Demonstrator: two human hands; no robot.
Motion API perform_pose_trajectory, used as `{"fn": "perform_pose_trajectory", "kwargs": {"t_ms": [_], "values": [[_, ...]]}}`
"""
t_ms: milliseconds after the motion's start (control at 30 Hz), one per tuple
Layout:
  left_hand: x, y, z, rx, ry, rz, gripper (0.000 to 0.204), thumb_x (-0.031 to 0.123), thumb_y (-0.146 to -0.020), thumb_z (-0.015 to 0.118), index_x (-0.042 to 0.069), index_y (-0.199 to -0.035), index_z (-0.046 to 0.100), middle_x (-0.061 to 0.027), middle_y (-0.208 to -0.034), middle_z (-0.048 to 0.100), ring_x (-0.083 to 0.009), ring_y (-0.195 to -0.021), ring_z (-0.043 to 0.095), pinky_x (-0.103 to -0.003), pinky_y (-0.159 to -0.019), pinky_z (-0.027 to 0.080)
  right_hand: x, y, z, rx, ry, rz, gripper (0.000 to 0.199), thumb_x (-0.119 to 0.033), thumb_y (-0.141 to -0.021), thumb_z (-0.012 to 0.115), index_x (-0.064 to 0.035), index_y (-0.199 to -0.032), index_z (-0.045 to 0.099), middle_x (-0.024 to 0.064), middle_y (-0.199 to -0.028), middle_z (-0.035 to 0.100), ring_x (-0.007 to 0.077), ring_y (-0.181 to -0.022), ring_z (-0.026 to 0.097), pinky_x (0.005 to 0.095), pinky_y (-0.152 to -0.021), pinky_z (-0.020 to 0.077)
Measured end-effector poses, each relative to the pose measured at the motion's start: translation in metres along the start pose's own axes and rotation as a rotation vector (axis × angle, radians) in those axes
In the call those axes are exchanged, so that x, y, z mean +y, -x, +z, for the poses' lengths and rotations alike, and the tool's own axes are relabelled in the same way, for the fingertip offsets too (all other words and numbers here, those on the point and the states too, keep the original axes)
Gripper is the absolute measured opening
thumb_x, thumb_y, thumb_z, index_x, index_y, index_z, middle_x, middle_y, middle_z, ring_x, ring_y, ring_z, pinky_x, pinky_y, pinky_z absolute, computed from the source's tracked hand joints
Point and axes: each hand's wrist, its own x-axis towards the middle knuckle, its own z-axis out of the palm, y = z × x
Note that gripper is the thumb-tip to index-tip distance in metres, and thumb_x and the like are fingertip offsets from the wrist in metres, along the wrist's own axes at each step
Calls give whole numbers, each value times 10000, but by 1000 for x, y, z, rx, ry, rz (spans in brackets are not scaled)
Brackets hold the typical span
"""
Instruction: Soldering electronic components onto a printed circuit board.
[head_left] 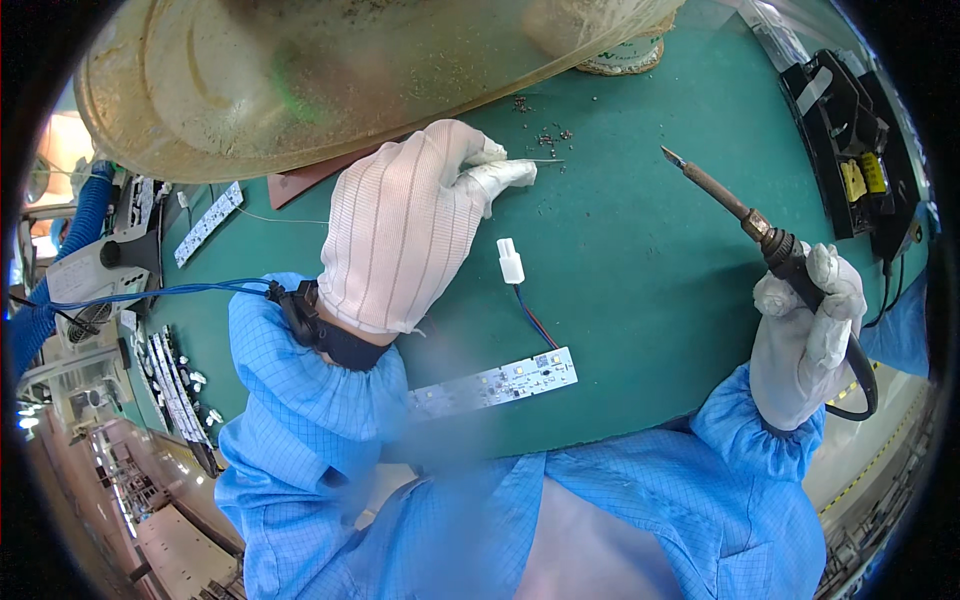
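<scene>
Green bench mat (pixel 640 300). Left hand (pixel 405 230) pinches solder wire (pixel 545 161); right hand (pixel 805 335) fist-grips soldering iron (pixel 725 200), tip lifted. LED strip board (pixel 495 383) lies apart, apparently waiting; soldering not underway.

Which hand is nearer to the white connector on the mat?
Left. The left hand is just left of the white connector, almost touching. The right hand, holding the soldering iron, is far to its right.
</scene>
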Motion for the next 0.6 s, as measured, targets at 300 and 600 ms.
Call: {"fn": "perform_pose_trajectory", "kwargs": {"t_ms": [300,600], "values": [[2,4,-8,-18,58,17,253,259,-752,750,65,-816,601,-68,-734,652,-259,-634,628,-340,-589,494,-1,-6,-2,-157,-40,-32,415,-392,-959,519,-24,-1131,604,40,-920,525,122,-688,452,241,-622,386],[0,2,-36,-180,5,-149,181,174,-753,753,27,-815,667,-84,-748,648,-172,-546,586,-298,-540,451,-5,-1,0,-165,-24,-44,249,-297,-952,552,-105,-1105,596,57,-1138,523,174,-821,522,276,-619,463]]}}
